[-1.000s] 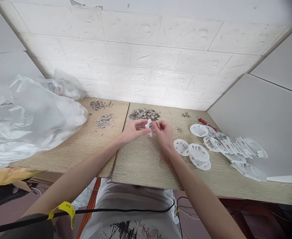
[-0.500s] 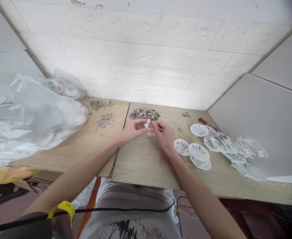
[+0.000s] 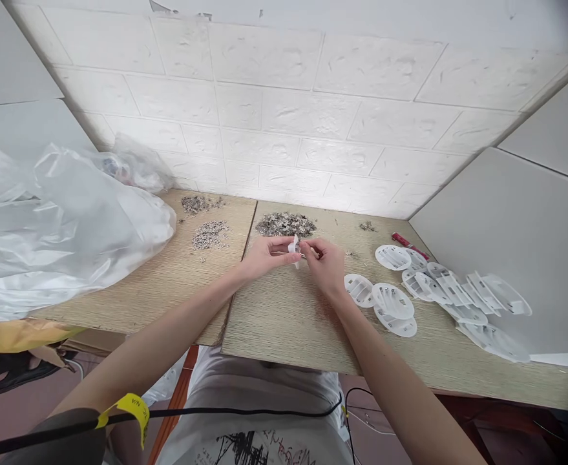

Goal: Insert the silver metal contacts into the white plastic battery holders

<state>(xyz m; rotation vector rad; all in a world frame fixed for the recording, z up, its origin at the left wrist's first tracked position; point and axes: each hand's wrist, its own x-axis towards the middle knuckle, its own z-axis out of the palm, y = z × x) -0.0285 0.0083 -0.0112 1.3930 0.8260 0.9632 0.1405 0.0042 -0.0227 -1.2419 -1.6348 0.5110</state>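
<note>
A white plastic disc (image 3: 295, 247) is held on edge above the middle of the table, just in front of a pile of small metal pieces (image 3: 285, 224). My left hand (image 3: 267, 256) pinches the disc from the left between thumb and fingers. From the right, my right hand (image 3: 326, 261) has its fingers closed at the disc's face, around a small thin metal item too small to make out. Several similar white discs with metal pieces in them, such as one (image 3: 393, 301), lie to the right of my right hand.
Two smaller piles of metal parts (image 3: 210, 235) lie at the back left. A large clear plastic bag (image 3: 70, 226) covers the far left. At the right are a red object (image 3: 410, 246) and overlapping discs (image 3: 458, 290). A black cable (image 3: 245, 408) crosses near my body.
The view has shifted slightly, so everything appears a little further right. Both hands remain at the disc, with only slight finger movement.
</note>
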